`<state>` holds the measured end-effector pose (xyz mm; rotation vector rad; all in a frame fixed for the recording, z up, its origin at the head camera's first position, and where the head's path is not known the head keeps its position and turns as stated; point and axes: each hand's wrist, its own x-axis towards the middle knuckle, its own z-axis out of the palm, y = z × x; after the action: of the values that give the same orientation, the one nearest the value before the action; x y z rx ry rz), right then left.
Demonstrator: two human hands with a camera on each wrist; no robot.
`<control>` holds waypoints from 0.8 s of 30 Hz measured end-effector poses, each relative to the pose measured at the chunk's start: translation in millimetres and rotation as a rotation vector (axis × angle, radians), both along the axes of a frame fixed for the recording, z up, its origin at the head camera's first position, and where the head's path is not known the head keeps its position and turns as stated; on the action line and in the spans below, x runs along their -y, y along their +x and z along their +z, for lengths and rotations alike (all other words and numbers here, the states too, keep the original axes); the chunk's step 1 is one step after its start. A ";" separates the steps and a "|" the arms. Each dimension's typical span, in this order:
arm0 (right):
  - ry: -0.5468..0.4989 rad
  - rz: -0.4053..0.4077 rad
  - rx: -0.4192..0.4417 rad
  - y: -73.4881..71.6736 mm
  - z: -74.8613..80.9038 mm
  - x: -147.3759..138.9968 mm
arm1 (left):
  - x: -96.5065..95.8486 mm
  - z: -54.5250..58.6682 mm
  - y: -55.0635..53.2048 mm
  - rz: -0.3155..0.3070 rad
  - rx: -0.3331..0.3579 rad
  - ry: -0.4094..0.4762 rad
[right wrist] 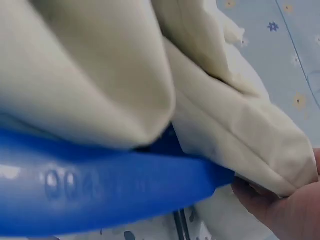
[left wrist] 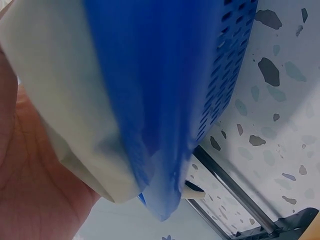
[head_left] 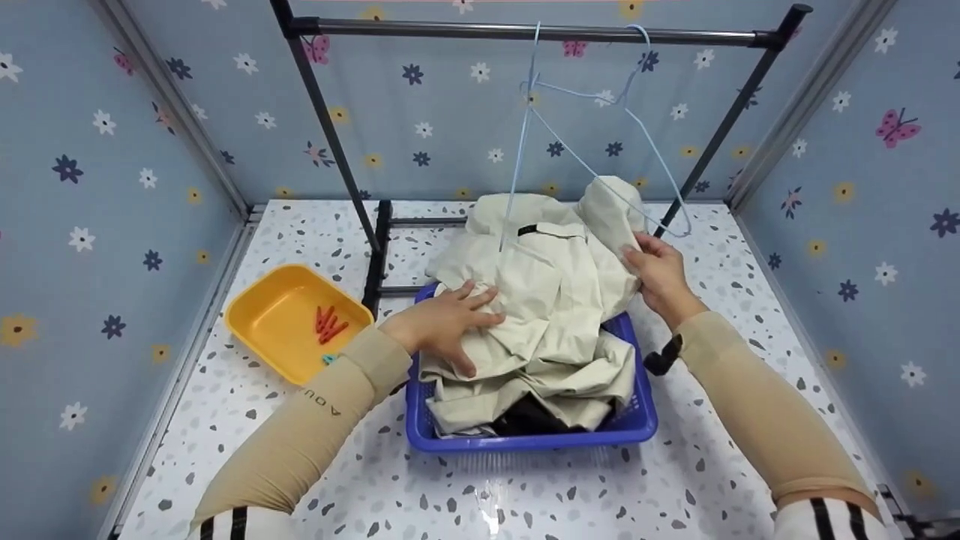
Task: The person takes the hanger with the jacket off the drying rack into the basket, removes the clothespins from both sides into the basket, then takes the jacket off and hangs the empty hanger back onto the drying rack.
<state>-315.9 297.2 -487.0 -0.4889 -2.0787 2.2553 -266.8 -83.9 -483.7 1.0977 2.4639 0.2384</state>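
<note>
A cream jacket (head_left: 555, 300) with a dark label at its neck lies heaped over a blue plastic basket (head_left: 525, 444). My left hand (head_left: 450, 322) rests on the jacket's left side with fingers spread; in the left wrist view its palm (left wrist: 40, 185) faces the cream cloth beside the basket wall. At the jacket's right side, my right hand (head_left: 661, 276) pinches the cloth between thumb and fingers, below a raised, bunched part. The right wrist view shows this hand (right wrist: 290, 212) at the cloth's edge, just past the basket's corner. Black cloth (head_left: 536, 416) shows beneath the jacket.
Two light-blue hangers (head_left: 523, 150) hang from the dark rack's rail (head_left: 450, 30), dangling in front of and over the jacket. Left of the basket sits a yellow tray (head_left: 262, 319) with several red pegs (head_left: 328, 324) and a teal piece. Patterned walls enclose the speckled table (head_left: 757, 300).
</note>
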 end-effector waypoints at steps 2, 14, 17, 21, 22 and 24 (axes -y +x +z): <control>0.080 0.035 -0.031 2.0 2.1 5.3 | -0.1 -0.4 0.0 -0.003 -0.002 0.000; 0.427 0.287 -0.327 23.8 20.1 27.4 | 1.1 -3.6 -0.9 -0.005 -0.014 0.009; 0.537 0.377 -0.380 33.4 27.1 32.5 | 2.0 -4.0 -1.4 -0.007 -0.018 0.007; 0.700 0.511 -0.435 45.7 34.3 38.4 | 3.1 -3.4 -0.7 -0.007 -0.014 0.016; 0.736 0.548 -0.444 48.7 35.9 39.4 | 3.2 -3.2 -0.4 -0.009 -0.013 0.018; 0.784 0.616 -0.476 54.4 38.5 41.9 | 3.6 -3.3 -0.2 -0.016 -0.013 0.021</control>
<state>-261.5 255.3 -448.5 0.7251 -2.7491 1.2773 -267.0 -87.5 -486.9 1.1312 2.4679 0.2539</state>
